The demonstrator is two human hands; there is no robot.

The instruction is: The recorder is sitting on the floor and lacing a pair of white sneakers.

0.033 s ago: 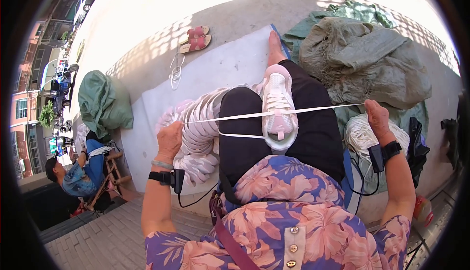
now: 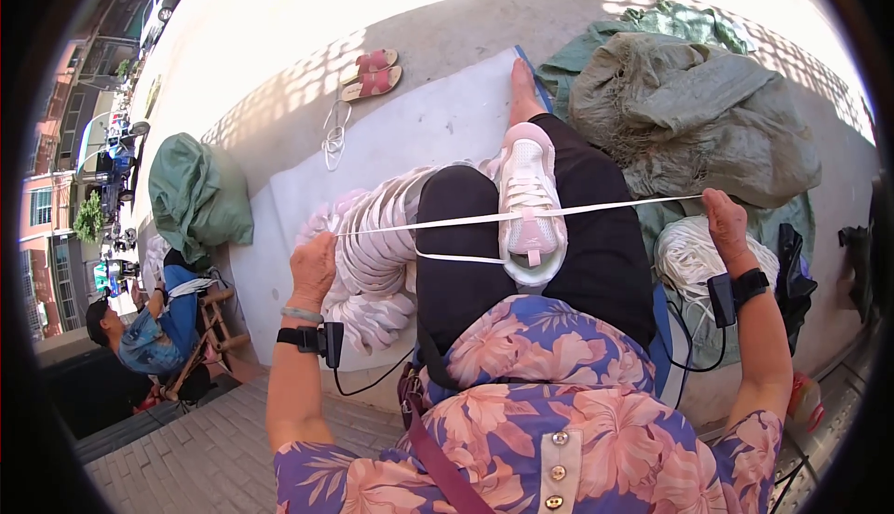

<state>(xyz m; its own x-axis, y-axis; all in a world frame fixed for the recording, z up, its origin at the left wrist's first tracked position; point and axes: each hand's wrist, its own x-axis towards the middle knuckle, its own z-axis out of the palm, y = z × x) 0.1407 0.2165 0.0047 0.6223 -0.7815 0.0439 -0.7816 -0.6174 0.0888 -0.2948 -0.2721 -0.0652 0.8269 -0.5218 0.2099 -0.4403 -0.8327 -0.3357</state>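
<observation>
A pink and white sneaker [image 2: 533, 199] lies between my thighs, its toe pointing away from me. Across its tongue runs a white shoelace [image 2: 484, 220], stretched taut out to both sides. My left hand [image 2: 313, 263] is closed on the lace at the left, and my right hand [image 2: 725, 221] pinches it at the right. Another stretch of lace loops over my left thigh and back to the shoe. The upper part of the shoe has lace crossing it in several rows.
Left of my leg is a long row of stacked pale shoe pieces [image 2: 372, 244]. White laces in a bundle [image 2: 712, 258] lie at my right, below a large grey-green sack [image 2: 694, 114]. Pink sandals [image 2: 372, 81] and a green bag [image 2: 197, 193] stand farther off. A person [image 2: 158, 328] sits at far left.
Both hands have moved slightly farther apart, my left outward and down, my right outward, with the lace drawn between them. The sneaker stays in place.
</observation>
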